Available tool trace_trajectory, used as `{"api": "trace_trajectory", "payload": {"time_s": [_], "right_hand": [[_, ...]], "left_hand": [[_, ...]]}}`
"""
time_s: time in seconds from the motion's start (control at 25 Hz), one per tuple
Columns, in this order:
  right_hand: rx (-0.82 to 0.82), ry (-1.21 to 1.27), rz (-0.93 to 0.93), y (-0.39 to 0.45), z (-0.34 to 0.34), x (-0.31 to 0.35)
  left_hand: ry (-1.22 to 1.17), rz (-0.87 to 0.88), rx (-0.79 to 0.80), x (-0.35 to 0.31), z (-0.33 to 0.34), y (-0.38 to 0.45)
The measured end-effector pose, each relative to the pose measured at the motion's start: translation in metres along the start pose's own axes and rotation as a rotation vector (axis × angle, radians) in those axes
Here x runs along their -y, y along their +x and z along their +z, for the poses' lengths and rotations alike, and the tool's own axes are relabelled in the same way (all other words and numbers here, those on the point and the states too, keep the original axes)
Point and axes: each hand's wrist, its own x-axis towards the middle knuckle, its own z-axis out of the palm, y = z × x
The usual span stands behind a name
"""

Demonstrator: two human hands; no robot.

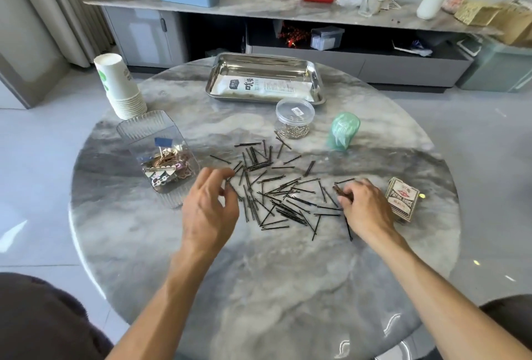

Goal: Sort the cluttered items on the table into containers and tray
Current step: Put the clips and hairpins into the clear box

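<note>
The round marble worktop point(259, 273) carries everything, and the largest thing on it is the steel tray point(318, 79) at the far side, with a flat printed packet point(264, 87) lying inside it. To the left stands a stack of paper cups point(121, 89), and nearer the person a ribbed clear dish point(135, 129) holds a heap of small decorated clips. Right of centre sit a clear round jar point(295, 113) part-filled with paper clips, a few of which lie loose at its foot, a pale green bundle point(344, 130) just beside it, and a pack of playing cards point(401, 198) at the right. The task's remaining clutter is the scatter of black hairpins point(276, 187), spread loose across the middle of the worktop between the two hands. The right hand point(365, 207) has its fingers curled round a small gathered bunch of these pins, pressed low at the right edge of the scatter. The left hand point(210, 204) hovers over the left edge with fingers loosely bent and nothing visibly held. The step in hand looks like collecting the pins; most are not yet gathered. The next move probably calls for the left hand to pinch up more of the thin, flat pins and pass them into the bunch, with care that none slip away.
</note>
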Motion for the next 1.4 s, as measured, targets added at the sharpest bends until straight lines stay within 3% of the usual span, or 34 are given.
{"api": "trace_trajectory", "payload": {"time_s": [0.24, 0.36, 0.56, 0.64, 0.72, 0.84, 0.92, 1.0, 1.12, 1.2, 1.24, 1.32, 1.4], "right_hand": [[0.081, 0.137, 0.05, 0.017, 0.014, 0.026], [0.129, 0.266, 0.055, 0.019, 0.018, 0.049], [0.042, 0.486, -0.047, 0.006, 0.005, 0.09], [-0.058, 0.631, -0.199, 0.0, -0.011, 0.129], [-0.116, 0.66, -0.465, 0.0, -0.021, 0.186], [-0.095, 0.357, -0.826, 0.008, -0.01, 0.264], [0.037, 0.166, -0.866, 0.012, 0.005, 0.291], [-0.014, 0.209, -0.862, 0.011, 0.011, 0.284], [-0.215, 0.357, -0.756, 0.004, 0.012, 0.215], [-0.297, 0.308, -0.49, 0.003, 0.015, 0.143], [-0.302, 0.27, -0.258, 0.006, 0.015, 0.107], [-0.161, 0.206, 0.219, 0.01, 0.015, 0.061], [-0.03, 0.125, 0.395, 0.014, 0.024, 0.041]], "left_hand": [[0.14, -0.227, -0.129, 0.023, -0.017, 0.008], [0.255, -0.295, -0.06, 0.039, -0.025, 0.001], [0.251, -0.3, -0.059, 0.052, -0.034, -0.005], [0.248, -0.265, -0.082, 0.051, -0.033, -0.007], [0.232, -0.245, -0.089, 0.052, -0.035, -0.009], [0.21, -0.217, -0.064, 0.054, -0.038, -0.011], [0.184, -0.229, -0.042, 0.058, -0.043, -0.01], [0.155, -0.303, -0.064, 0.061, -0.047, -0.004], [0.172, -0.283, -0.139, 0.06, -0.041, -0.003], [0.134, -0.054, -0.092, 0.05, -0.025, -0.011], [0.111, 0.024, -0.03, 0.047, -0.013, -0.014], [0.104, -0.029, 0.179, 0.048, 0.012, -0.015], [0.195, -0.144, 0.351, 0.048, 0.036, -0.012]]}}
